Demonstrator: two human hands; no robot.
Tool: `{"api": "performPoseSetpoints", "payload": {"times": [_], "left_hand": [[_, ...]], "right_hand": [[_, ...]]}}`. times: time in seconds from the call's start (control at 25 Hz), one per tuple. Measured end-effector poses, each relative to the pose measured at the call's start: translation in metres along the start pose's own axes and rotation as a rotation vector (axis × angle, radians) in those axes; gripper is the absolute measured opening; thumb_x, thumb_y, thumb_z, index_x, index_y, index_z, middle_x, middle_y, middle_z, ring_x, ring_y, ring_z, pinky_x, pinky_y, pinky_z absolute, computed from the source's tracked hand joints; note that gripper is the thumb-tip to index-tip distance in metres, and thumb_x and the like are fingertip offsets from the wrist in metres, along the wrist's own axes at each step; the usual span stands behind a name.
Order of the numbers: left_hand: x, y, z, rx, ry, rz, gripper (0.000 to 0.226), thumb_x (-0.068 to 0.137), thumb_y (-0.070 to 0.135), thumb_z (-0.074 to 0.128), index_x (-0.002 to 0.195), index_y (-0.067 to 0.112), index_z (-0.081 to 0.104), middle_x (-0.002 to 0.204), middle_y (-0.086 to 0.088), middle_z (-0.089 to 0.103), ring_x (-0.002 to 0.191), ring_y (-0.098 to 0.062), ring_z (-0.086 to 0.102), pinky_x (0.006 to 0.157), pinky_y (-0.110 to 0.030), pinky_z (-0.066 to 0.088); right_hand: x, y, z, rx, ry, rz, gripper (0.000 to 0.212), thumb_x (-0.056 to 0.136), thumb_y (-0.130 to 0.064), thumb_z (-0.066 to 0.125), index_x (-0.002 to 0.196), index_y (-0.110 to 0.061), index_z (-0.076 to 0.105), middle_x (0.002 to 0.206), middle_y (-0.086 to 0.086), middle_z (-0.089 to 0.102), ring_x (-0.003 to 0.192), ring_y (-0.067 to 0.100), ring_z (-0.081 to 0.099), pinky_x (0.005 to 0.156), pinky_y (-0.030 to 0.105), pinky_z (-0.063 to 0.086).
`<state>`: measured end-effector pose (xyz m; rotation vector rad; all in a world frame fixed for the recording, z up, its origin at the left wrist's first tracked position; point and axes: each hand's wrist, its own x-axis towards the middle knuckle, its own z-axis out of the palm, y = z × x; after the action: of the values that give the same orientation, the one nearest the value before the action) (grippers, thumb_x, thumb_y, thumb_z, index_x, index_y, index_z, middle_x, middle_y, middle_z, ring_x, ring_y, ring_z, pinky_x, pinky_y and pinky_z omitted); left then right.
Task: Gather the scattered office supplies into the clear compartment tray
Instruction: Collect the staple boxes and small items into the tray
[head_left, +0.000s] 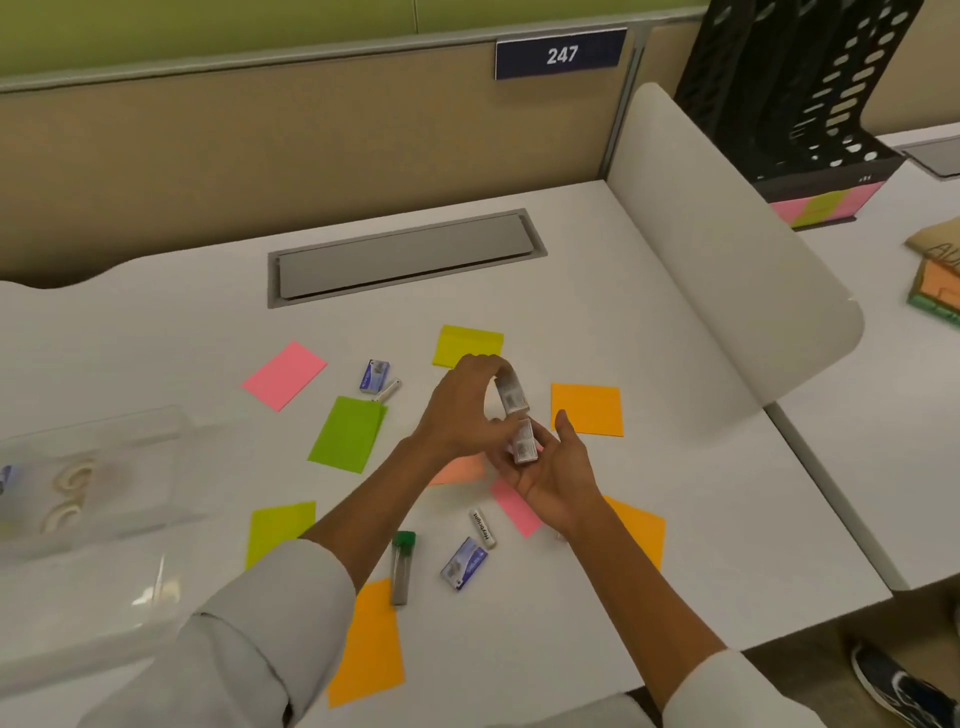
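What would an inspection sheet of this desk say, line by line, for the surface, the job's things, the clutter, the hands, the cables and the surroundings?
Surface: white desk with a grey cable hatch.
Job's things: clear compartment tray at left, holding tape rolls; two staple boxes, a lead tube and a white eraser lie loose.
Clutter: sticky notes, among them pink, green, orange.
Hands: left hand pinches one small box; right hand holds another.
Cables: nothing seen.
Surroundings: partition sign 247, black file rack, a shoe on the floor.
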<state>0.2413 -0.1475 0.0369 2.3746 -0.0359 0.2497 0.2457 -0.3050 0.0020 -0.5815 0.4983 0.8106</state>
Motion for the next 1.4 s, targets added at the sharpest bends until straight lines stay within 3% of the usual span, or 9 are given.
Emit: {"api": "performPoseSetpoints", "payload": {"times": [0.2, 0.32, 0.44, 0.6, 0.68, 0.84, 1.08, 1.24, 1.4], "left_hand": [[-0.053, 0.017, -0.002, 0.010, 0.001, 0.043, 0.053, 0.064, 0.028, 0.075, 0.111, 0.009, 0.060, 0.108, -0.002, 0.063, 0.103, -0.021, 0.054, 0.083, -0.039, 0.049], [-0.081, 0.016, -0.007, 0.043, 0.071, -0.015, 0.062, 0.063, 0.033, 0.077, 0.116, 0.008, 0.055, 0.113, -0.003, 0.057, 0.106, -0.019, 0.052, 0.088, -0.032, 0.047], [-0.114, 0.009, -0.010, 0.157, 0.054, -0.121, 0.057, 0.062, 0.041, 0.074, 0.108, 0.014, 0.055, 0.102, 0.002, 0.055, 0.094, -0.016, 0.050, 0.079, -0.035, 0.046], [-0.152, 0.003, 0.001, 0.342, -0.074, -0.145, 0.049, 0.062, 0.058, 0.069, 0.087, 0.017, 0.057, 0.081, 0.005, 0.057, 0.077, -0.016, 0.049, 0.068, -0.034, 0.038], [-0.159, 0.005, 0.010, 0.472, -0.154, -0.155, 0.050, 0.066, 0.061, 0.066, 0.089, 0.017, 0.057, 0.081, 0.003, 0.060, 0.080, -0.019, 0.052, 0.069, -0.031, 0.030], [-0.158, 0.013, 0.023, 0.615, -0.270, -0.240, 0.046, 0.078, 0.050, 0.060, 0.105, 0.014, 0.052, 0.100, -0.005, 0.064, 0.097, -0.026, 0.056, 0.078, -0.035, 0.034], [-0.165, 0.023, 0.011, 0.465, -0.057, -0.323, 0.043, 0.072, 0.040, 0.067, 0.102, 0.013, 0.052, 0.091, -0.007, 0.062, 0.087, -0.028, 0.058, 0.075, -0.035, 0.040], [-0.163, 0.030, -0.021, 0.300, 0.138, -0.322, 0.040, 0.066, 0.045, 0.068, 0.086, 0.015, 0.050, 0.076, -0.006, 0.061, 0.073, -0.024, 0.057, 0.066, -0.035, 0.043], [-0.157, 0.044, -0.034, 0.199, 0.190, -0.298, 0.044, 0.067, 0.051, 0.070, 0.081, 0.014, 0.051, 0.071, -0.005, 0.063, 0.067, -0.021, 0.057, 0.059, -0.034, 0.045]], "right_hand": [[0.004, 0.015, 0.014, -0.038, -0.064, 0.057, 0.029, 0.100, -0.030, 0.048, 0.111, -0.009, 0.066, 0.123, 0.018, 0.062, 0.108, 0.031, 0.064, 0.097, 0.040, 0.050], [-0.002, 0.022, 0.011, -0.068, -0.079, 0.111, 0.021, 0.094, -0.017, 0.057, 0.108, -0.006, 0.068, 0.107, 0.019, 0.070, 0.089, 0.027, 0.071, 0.080, 0.033, 0.058], [-0.006, 0.022, 0.005, -0.073, -0.074, 0.134, 0.026, 0.090, -0.016, 0.059, 0.114, -0.006, 0.061, 0.106, 0.018, 0.069, 0.081, 0.025, 0.071, 0.065, 0.029, 0.061], [-0.015, 0.026, -0.004, -0.064, -0.053, 0.135, 0.025, 0.085, -0.018, 0.062, 0.107, -0.007, 0.064, 0.110, 0.018, 0.067, 0.083, 0.025, 0.069, 0.065, 0.029, 0.060], [-0.021, 0.029, -0.007, -0.057, -0.052, 0.140, 0.026, 0.085, -0.021, 0.062, 0.107, -0.008, 0.064, 0.111, 0.018, 0.066, 0.089, 0.026, 0.066, 0.068, 0.030, 0.060], [-0.029, 0.039, -0.008, -0.053, -0.055, 0.136, 0.026, 0.097, -0.028, 0.051, 0.107, -0.008, 0.063, 0.110, 0.019, 0.066, 0.092, 0.028, 0.064, 0.071, 0.031, 0.059], [-0.041, 0.054, -0.015, -0.074, -0.056, 0.058, 0.040, 0.097, -0.037, 0.052, 0.122, -0.007, 0.061, 0.107, 0.019, 0.070, 0.087, 0.028, 0.066, 0.070, 0.033, 0.061], [-0.048, 0.070, -0.013, -0.042, -0.060, 0.034, 0.052, 0.094, -0.048, 0.052, 0.123, -0.006, 0.061, 0.112, 0.019, 0.068, 0.095, 0.031, 0.065, 0.078, 0.038, 0.058], [-0.054, 0.100, -0.004, -0.060, -0.091, 0.068, 0.059, 0.090, -0.059, 0.051, 0.118, -0.009, 0.065, 0.108, 0.017, 0.071, 0.093, 0.030, 0.068, 0.083, 0.039, 0.053]]}}
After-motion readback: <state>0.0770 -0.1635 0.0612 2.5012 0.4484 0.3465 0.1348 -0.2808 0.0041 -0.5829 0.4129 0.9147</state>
